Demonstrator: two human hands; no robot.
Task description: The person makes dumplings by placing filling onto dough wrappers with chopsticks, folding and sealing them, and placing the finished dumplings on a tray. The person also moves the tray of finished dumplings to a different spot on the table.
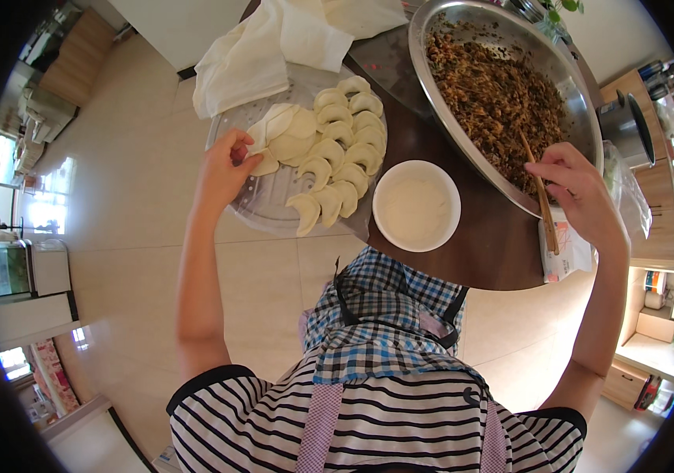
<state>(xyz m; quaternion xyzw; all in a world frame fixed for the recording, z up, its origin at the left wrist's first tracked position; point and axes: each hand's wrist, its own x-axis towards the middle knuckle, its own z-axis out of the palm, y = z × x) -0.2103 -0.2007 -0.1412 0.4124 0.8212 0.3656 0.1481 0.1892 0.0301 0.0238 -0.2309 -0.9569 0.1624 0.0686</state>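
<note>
My left hand (232,168) pinches the edge of a round dumpling wrapper (265,165) at the left of a stack of dough wrappers (292,135). The stack lies on a round perforated tray (266,204), beside rows of folded dumplings (337,155). At the right, my right hand (573,183) is at a pair of wooden chopsticks (544,204), whose tips are in brown minced filling (496,100) inside a large steel basin (434,103). Whether its fingers grip the chopsticks is hard to tell. Between tray and basin stands a white bowl (379,220) with pale flour-like contents.
White cloth (242,65) covers the tray's far edge. A tissue packet (567,254) lies at the edge of the dark round table (479,260), under the chopsticks' rear ends. Beyond the basin at right are a clear plastic bag (629,189) and a dark pot (624,130).
</note>
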